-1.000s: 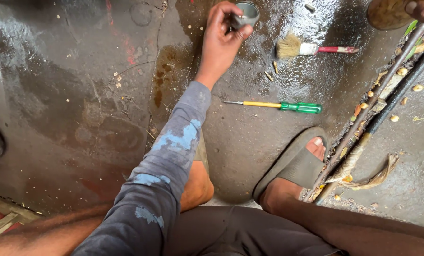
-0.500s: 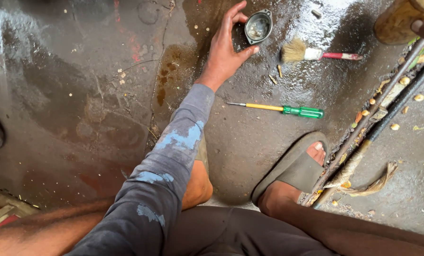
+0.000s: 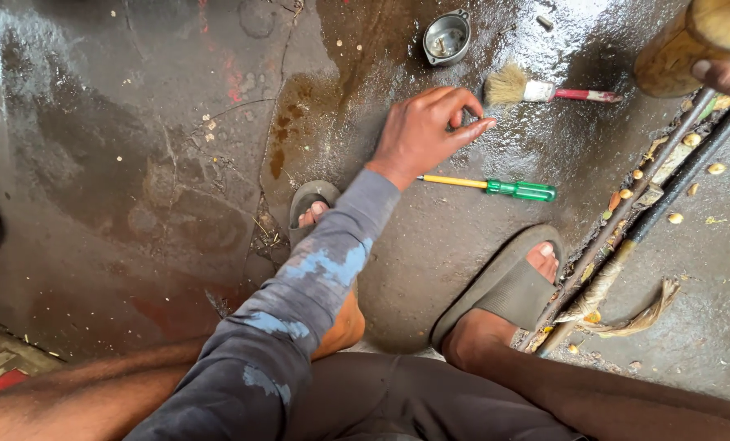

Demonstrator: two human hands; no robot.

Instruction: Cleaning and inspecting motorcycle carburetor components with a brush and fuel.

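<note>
Left hand (image 3: 422,135) has let go of the small metal cup (image 3: 447,37), now standing alone on the wet floor (image 3: 136,163), and withdrawn, fingers loosely curled and empty, above the green-handled screwdriver (image 3: 496,187); right hand (image 3: 728,77) barely visible

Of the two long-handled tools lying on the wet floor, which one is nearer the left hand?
The screwdriver with the green handle: it lies just under the left hand, while the red-handled brush lies farther off.

The right hand (image 3: 728,77) is cut by the picture's right edge, only fingertips showing on a yellowish wooden object (image 3: 692,41), itself cropped at the top; the screwdriver (image 3: 496,187) tip hides under the left hand (image 3: 422,131); the small metal cup (image 3: 447,37) above holds contents too small to tell.
</note>
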